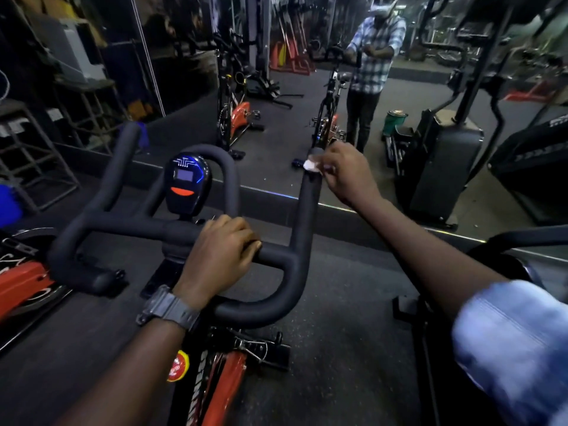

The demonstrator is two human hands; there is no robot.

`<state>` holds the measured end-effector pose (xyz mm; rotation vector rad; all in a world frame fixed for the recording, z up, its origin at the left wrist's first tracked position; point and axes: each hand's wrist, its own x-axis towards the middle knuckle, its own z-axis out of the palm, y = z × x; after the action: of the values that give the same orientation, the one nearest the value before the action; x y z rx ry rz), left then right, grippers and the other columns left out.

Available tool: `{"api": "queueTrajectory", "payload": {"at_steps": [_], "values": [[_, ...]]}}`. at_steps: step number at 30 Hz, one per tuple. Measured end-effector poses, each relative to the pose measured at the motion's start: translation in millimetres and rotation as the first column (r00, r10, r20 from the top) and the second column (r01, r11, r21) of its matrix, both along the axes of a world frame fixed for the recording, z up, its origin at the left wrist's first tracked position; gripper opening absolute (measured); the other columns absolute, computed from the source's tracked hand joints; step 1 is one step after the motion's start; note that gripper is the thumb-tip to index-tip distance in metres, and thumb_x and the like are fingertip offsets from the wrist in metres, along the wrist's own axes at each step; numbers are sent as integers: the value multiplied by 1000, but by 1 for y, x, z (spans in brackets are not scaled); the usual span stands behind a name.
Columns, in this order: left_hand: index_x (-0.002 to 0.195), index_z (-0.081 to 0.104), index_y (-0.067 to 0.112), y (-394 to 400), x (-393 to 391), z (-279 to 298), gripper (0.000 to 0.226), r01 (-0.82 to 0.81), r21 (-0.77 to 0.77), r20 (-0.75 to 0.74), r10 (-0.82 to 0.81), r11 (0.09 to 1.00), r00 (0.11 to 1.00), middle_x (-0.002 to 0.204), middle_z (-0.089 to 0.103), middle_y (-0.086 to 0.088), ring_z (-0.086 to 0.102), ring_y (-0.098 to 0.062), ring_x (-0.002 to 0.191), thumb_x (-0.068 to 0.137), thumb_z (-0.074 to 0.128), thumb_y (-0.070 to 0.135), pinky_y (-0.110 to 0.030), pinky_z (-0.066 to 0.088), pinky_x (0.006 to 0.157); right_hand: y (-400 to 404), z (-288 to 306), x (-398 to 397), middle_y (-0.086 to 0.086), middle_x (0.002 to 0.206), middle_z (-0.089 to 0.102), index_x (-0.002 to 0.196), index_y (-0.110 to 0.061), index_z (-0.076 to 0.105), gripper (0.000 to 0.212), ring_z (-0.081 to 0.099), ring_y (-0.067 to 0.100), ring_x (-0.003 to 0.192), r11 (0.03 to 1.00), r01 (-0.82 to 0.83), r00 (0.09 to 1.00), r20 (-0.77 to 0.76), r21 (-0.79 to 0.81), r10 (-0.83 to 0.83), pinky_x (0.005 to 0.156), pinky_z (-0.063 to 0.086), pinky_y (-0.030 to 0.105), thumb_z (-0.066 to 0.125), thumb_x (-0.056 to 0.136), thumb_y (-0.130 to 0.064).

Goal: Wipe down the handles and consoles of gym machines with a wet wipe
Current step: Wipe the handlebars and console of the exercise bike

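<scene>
A spin bike's black padded handlebar fills the middle of the head view. Its small console, black with a blue screen and an orange button, stands at the centre. My left hand, with a dark watch on the wrist, grips the crossbar just right of the console stem. My right hand pinches a small white wet wipe against the far tip of the right handle. Most of the wipe is hidden by my fingers.
A large wall mirror straight ahead reflects me, the bike and other gym gear. Another orange bike stands at the left. A black elliptical machine stands at the right. A metal rack is at far left. Dark rubber floor lies below.
</scene>
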<state>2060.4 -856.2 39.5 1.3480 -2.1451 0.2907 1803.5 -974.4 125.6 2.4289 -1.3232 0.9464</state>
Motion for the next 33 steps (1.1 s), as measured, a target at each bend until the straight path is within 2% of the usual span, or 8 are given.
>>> {"api": "queueTrajectory", "payload": {"at_steps": [8,11,14,18,21,24,30,33], "values": [[85,74,23,3,-12,12,30,-133,98,29,130,986,991,85,66,5,59,-24,85,90,51,42,-38,41,75,83,-60,-6,8,87,61,101,-20,70,31,55,20,76,875,-445,876,-111,188,470,69,45,27,47,83,-11],[86,72,20,-11,-50,27,23,-116,288,15,117,951,993,92,72,-2,65,-31,93,92,60,39,-38,47,76,14,-6,-3,19,80,59,89,-15,65,20,57,30,75,966,-254,960,-130,-45,246,63,46,34,47,80,-14],[74,56,22,-23,-82,30,26,-109,407,-124,173,907,977,89,71,-6,66,-32,92,92,62,39,-36,49,70,-17,9,2,17,87,59,98,-12,74,31,59,33,82,998,-67,998,9,-5,67,72,47,34,48,80,-10],[77,61,16,-25,-80,14,17,-81,365,-335,212,927,918,83,69,-7,64,-30,86,92,62,25,-35,42,68,67,-63,-7,14,90,60,98,-14,70,28,55,27,81,914,-360,926,-52,188,375,73,43,27,50,78,-6],[74,59,16,-23,-81,12,20,-102,345,-387,240,933,890,75,64,-1,63,-26,80,92,61,25,-38,46,68,43,-41,-9,14,96,61,103,-6,72,33,56,28,88,936,-295,942,-106,193,319,78,49,34,49,83,-17],[74,58,18,-21,-85,11,24,-128,348,-370,262,929,891,69,55,8,60,-22,75,93,61,32,-33,40,63,-24,0,-7,20,88,60,100,-3,74,28,59,35,79,997,-82,982,171,-14,83,73,49,37,52,86,-10],[82,62,19,-22,-84,8,18,-118,296,-399,235,948,887,79,64,6,61,-18,75,93,63,33,-33,44,64,36,-78,2,11,89,54,116,-7,70,30,47,15,80,985,-169,938,310,20,155,72,38,22,55,90,-5],[100,67,22,-23,-85,8,10,-92,272,-412,202,958,888,94,68,7,64,-14,83,92,65,30,-29,47,70,0,-55,14,12,95,55,116,-12,70,30,49,15,84,998,-4,855,517,56,-25,76,33,16,52,94,-3]]}}
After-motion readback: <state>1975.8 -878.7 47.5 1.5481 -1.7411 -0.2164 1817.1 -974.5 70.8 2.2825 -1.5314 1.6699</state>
